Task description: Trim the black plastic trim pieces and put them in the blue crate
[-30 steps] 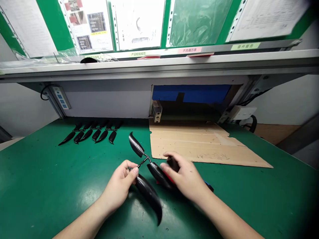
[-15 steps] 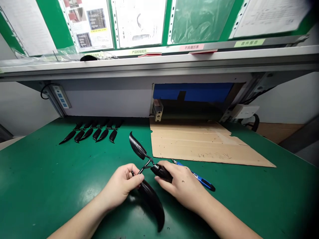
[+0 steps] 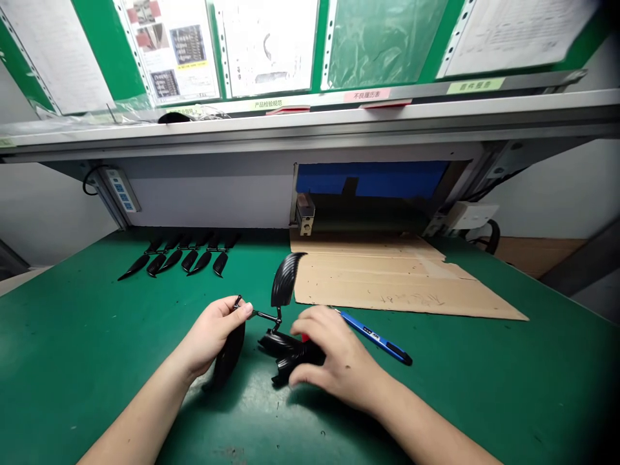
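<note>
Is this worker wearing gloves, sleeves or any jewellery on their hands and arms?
No. The left hand and right hand are both bare, with no gloves. The left forearm and right forearm are uncovered all the way to the picture's edge, so no sleeve shows. No watch, ring, wristband or marking is visible on either.

Glossy ribbed black plastic blades [image 3: 285, 279], matt cardboard [image 3: 387, 278].
</note>
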`<state>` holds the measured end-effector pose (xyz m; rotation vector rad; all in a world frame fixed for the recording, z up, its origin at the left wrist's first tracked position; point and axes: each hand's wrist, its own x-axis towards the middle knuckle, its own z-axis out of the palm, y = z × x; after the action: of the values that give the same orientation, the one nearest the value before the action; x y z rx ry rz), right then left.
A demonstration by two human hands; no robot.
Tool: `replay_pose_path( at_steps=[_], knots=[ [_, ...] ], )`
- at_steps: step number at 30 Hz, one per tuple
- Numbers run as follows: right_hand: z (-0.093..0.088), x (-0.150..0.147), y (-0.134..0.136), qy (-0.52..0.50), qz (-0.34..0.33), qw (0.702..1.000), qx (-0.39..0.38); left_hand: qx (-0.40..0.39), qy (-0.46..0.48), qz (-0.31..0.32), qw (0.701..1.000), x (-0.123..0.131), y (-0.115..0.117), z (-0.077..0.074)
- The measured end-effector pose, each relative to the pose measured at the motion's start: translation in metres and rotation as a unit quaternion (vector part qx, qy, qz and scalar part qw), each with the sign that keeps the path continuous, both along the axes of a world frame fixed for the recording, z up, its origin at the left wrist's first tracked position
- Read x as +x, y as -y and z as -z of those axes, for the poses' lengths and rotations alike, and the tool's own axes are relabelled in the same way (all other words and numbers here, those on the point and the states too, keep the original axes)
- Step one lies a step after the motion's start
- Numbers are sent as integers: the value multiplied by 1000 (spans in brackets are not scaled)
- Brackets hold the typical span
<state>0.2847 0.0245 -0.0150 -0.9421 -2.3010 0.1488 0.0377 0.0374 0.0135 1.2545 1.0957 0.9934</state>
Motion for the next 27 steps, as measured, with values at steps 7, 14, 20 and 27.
replay_pose_path(
  at_steps=[7,14,20,27],
  knots=[
    [-19,5,7,115,32,979,168,66,-235,173,954,-4,8,-13],
    [-18,-10,21,178,-125,975,-49,159,-197,308,917,2,16,-13],
    [-7,-9,7,191,141,971,-19,76,-157,139,975,17,16,-3],
    [-3,-12,3,168,207,964,0,35,-92,116,988,19,17,-3]
  ],
)
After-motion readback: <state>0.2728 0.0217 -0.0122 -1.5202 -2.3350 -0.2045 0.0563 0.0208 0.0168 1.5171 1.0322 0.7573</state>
